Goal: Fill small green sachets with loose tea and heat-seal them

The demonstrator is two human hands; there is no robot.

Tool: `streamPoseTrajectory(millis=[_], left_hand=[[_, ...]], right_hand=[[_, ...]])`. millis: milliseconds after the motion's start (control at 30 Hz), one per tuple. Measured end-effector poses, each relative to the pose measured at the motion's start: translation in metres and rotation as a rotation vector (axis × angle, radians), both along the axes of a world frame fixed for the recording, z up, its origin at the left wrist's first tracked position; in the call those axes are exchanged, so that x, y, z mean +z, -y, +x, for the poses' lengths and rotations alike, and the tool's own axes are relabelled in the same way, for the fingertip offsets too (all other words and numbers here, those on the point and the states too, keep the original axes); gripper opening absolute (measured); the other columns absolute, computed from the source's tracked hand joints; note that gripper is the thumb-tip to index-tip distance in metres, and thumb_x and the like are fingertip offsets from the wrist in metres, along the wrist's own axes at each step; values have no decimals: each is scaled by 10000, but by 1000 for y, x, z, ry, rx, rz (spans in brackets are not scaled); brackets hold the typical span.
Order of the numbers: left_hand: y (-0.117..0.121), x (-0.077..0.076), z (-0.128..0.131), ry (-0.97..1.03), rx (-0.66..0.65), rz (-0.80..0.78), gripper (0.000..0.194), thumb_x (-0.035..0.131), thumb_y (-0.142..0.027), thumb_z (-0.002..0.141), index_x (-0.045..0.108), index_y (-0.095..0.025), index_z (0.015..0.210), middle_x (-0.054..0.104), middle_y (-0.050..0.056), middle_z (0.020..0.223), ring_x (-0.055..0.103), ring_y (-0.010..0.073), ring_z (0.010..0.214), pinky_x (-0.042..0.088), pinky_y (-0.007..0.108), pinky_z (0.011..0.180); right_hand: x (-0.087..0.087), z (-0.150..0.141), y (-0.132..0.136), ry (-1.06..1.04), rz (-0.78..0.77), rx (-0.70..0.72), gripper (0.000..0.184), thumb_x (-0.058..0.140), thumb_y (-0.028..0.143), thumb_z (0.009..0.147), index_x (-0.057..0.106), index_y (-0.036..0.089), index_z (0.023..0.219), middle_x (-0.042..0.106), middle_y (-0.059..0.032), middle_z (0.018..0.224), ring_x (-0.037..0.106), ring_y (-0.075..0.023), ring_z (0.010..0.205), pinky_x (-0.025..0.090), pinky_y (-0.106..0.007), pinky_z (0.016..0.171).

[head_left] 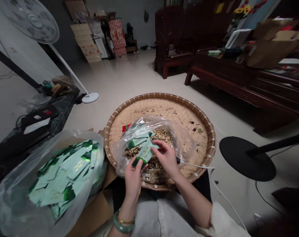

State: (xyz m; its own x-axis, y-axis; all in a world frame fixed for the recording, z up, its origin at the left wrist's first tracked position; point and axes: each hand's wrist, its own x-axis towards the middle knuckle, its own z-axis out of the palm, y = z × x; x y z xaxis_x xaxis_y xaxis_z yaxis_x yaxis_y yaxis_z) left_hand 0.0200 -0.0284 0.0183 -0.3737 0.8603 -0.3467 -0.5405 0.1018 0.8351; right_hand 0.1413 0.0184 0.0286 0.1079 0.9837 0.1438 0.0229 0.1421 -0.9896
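Between both hands is a pale green packet (145, 150) with a dark green shiny end and gold print. My left hand (134, 171) pinches its lower end between thumb and fingers. At the upper right edge, my right hand (165, 156) grips the same packet with its fingertips. Below them lies an open clear plastic bag (122, 148) of loose dried, tea-like pieces (164, 136) in tan and black. More green packets (139, 140) rest on these pieces. The bag sits in a round woven bamboo tray (181, 108). Whether the packet is sealed, I cannot tell.
On the left, a large plastic bag (90, 200) holds many green packets (67, 174). A white cable (198, 166) crosses the tray's right rim. A black round stand base (248, 159) is at right, a white fan (32, 19) at upper left, and a dark wooden table (238, 77) beyond.
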Motion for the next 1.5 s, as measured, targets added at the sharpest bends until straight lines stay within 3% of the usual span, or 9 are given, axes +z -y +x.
streamPoseTrajectory(millis=[200, 400, 533, 733, 900, 1167, 1267, 1367, 1500], left_hand=[[4, -9, -4, -177, -29, -8, 445, 814, -345, 589, 698, -139, 967, 742, 49, 791, 695, 151, 637, 588, 267, 673], [1, -5, -8, -106, -23, 63, 386, 772, -414, 637, 705, -149, 909, 714, 63, 921, 681, 187, 806, 599, 320, 719], [-2, 4, -11, -25, -28, 99, 366, 721, -442, 694, 699, -145, 906, 677, 67, 1008, 638, 194, 918, 595, 359, 772], [-2, 5, -14, -30, -79, 82, 386, 727, -434, 687, 701, -132, 926, 690, 76, 964, 659, 210, 871, 607, 345, 709], [-1, 2, -14, -59, -156, 58, 384, 723, -426, 686, 709, -121, 919, 707, 97, 949, 676, 224, 856, 596, 315, 688], [1, 2, -21, -25, -293, -43, 461, 717, -484, 679, 697, -126, 969, 717, 119, 958, 672, 259, 896, 561, 365, 752], [1, 0, -26, -276, -217, 22, 428, 693, -460, 716, 696, -164, 1026, 700, 124, 1058, 630, 277, 1016, 508, 392, 873], [2, 1, -29, -809, -172, 248, 480, 766, -344, 661, 668, -234, 1118, 610, 108, 1264, 493, 314, 1197, 367, 445, 1033], [3, 3, -29, -1395, -485, 471, 538, 672, -233, 750, 558, -243, 1276, 525, 98, 1370, 472, 319, 1119, 359, 498, 994]], right_hand=[[-3, 6, -4, -12, -73, 64, 215, 673, 358, 732, 638, 168, 825, 649, -37, 786, 591, -161, 664, 510, -276, 593], [6, 14, 4, 536, 399, -106, 140, 607, 258, 820, 669, 180, 723, 591, -94, 828, 515, -223, 836, 463, -366, 734], [10, 14, 8, 526, 485, 56, 145, 527, 165, 852, 645, 202, 775, 631, -68, 778, 542, -199, 786, 471, -338, 705], [8, 13, 13, 271, 77, 298, 111, 540, 277, 840, 589, 197, 779, 572, 10, 647, 520, -126, 570, 456, -231, 539], [1, 13, 13, -33, -221, 471, 248, 604, 419, 788, 635, 173, 798, 592, 13, 643, 511, -107, 537, 466, -204, 478], [-4, 21, 18, -162, -375, 601, 453, 606, 604, 733, 648, 154, 705, 544, 36, 569, 425, -59, 417, 423, -177, 390], [-10, 22, 21, -167, -354, 540, 464, 580, 604, 762, 677, 151, 782, 609, 3, 646, 484, -86, 482, 461, -198, 433], [-17, 23, 22, -69, -293, 445, 451, 540, 575, 807, 683, 147, 803, 653, -30, 731, 559, -138, 614, 509, -246, 520], [-20, 22, 22, 137, -179, 425, 378, 495, 485, 867, 669, 166, 763, 667, -19, 732, 588, -161, 677, 514, -293, 643]])
